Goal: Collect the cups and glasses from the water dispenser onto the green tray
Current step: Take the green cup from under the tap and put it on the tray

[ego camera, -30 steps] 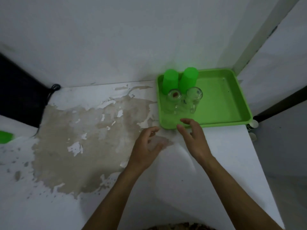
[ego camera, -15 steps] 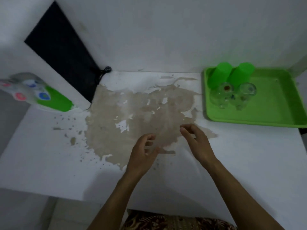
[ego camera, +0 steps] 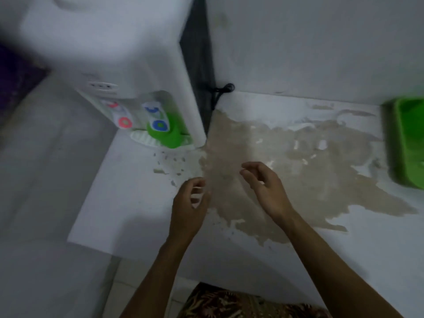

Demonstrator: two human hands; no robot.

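A white water dispenser (ego camera: 142,65) stands at the upper left of the white table, with a red tap (ego camera: 125,122) and a blue tap (ego camera: 159,125). A green cup (ego camera: 171,136) sits on its drip tray under the blue tap. Only the left edge of the green tray (ego camera: 406,143) shows at the far right; the cups and glasses on it are out of frame. My left hand (ego camera: 189,207) and my right hand (ego camera: 266,189) hover empty over the table's middle, fingers loosely curled and apart.
A worn brown patch (ego camera: 298,171) spreads across the white table top. A black cable (ego camera: 221,90) hangs by the dispenser's dark back side against the wall. The table's left edge (ego camera: 91,193) drops off to the floor. A patterned cloth (ego camera: 241,304) lies below the front edge.
The view has swung left: the dispenser now fills the upper left and the tray has slid to the right edge. Both empty hands have moved left, away from the tray.
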